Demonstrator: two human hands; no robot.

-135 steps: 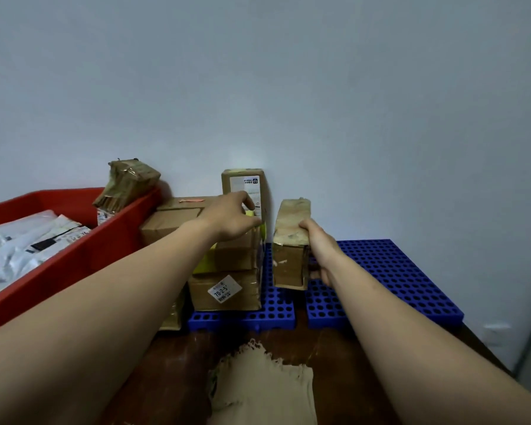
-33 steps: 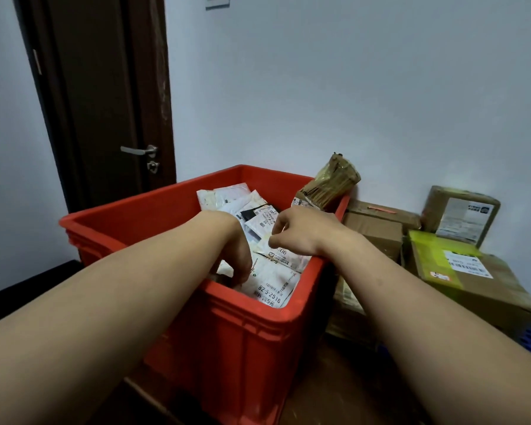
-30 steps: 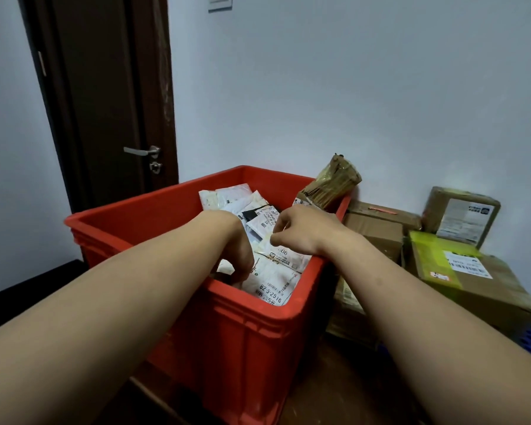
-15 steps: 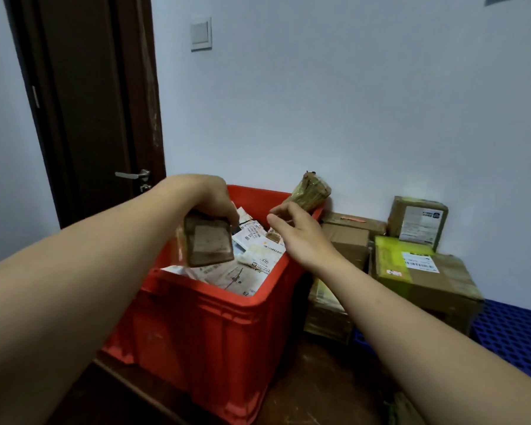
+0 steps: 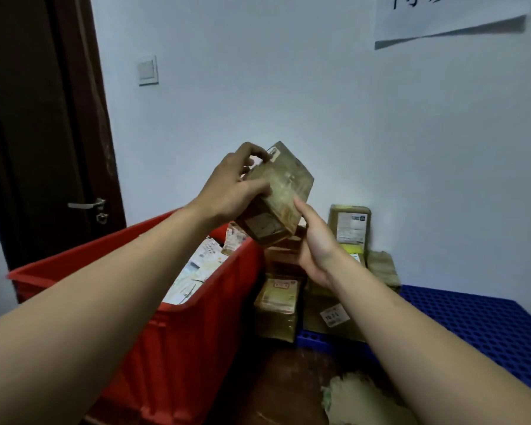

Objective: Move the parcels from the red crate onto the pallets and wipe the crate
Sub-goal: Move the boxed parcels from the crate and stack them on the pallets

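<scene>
Lifted higher since a moment ago: brown parcel (image 5: 278,191), now above red crate (image 5: 181,348). We note left hand (image 5: 227,188) fingers (image 5: 256,188) curled round it; right hand (image 5: 316,243) fingers straight, tip touching its lower edge.

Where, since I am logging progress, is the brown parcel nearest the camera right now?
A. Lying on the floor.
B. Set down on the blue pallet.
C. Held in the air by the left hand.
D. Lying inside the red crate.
C: the left hand grips the brown parcel in the air above the red crate, the right hand touching its lower edge.
</scene>
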